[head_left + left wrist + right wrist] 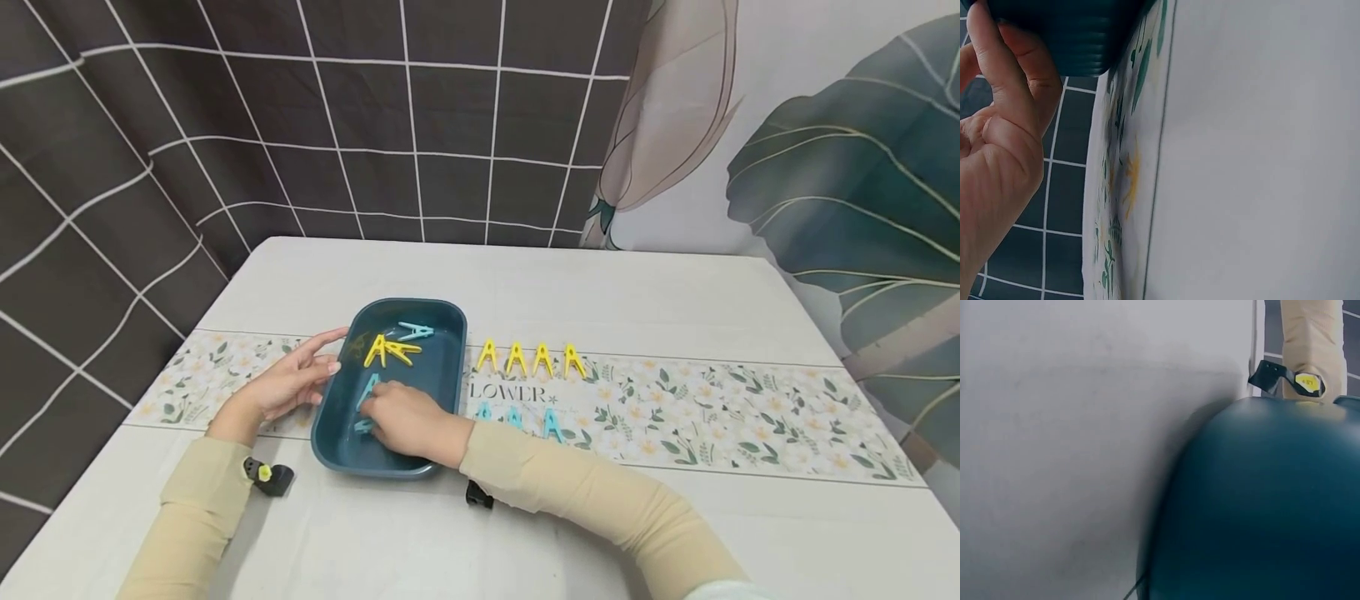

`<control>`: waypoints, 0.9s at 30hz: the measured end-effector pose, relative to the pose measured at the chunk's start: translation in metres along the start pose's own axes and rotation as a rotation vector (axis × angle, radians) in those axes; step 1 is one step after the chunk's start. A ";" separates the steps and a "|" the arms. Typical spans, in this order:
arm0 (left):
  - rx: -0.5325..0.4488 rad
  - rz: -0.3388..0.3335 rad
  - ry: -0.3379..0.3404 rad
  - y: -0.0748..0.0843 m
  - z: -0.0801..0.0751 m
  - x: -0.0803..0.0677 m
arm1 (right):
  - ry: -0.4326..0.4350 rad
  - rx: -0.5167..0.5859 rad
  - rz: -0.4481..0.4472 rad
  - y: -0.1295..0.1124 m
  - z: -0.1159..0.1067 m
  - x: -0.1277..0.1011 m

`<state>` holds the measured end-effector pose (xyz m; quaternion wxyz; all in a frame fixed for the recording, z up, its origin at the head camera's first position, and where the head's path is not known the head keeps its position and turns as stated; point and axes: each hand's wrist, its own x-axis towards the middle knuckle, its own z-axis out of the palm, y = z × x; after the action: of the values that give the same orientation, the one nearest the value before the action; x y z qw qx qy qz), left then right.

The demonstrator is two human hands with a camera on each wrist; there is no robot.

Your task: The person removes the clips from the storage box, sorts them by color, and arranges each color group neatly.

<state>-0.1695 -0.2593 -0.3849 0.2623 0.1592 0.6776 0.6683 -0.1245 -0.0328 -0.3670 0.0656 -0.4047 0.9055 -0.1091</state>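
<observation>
I am reaching my right hand [405, 421] into the blue tray [450, 367], fingers curling onto a blue clip [369, 392] beneath them; my left hand [288, 383] is resting open-fingered against the tray's left wall.

You saw a smooth, faintly glossy plastic tray [450, 350] holding hard plastic clothespins [390, 350]; beside that tray, matt printed cloth [712, 408] covered the bench [600, 292], and your sleeves [570, 492] looked soft knit.
</observation>
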 end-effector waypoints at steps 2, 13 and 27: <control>0.001 -0.001 0.001 0.000 0.000 0.000 | 0.014 0.011 -0.002 0.000 -0.001 -0.001; 0.112 -0.028 0.079 0.000 0.003 0.000 | 0.066 0.076 0.005 -0.001 -0.009 -0.008; 0.201 -0.079 0.176 0.004 0.010 -0.002 | 0.155 0.181 0.010 0.009 -0.019 -0.024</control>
<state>-0.1633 -0.2521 -0.3802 0.2108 0.0986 0.7672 0.5977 -0.1192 -0.0066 -0.3507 0.0321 -0.3830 0.8963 -0.2210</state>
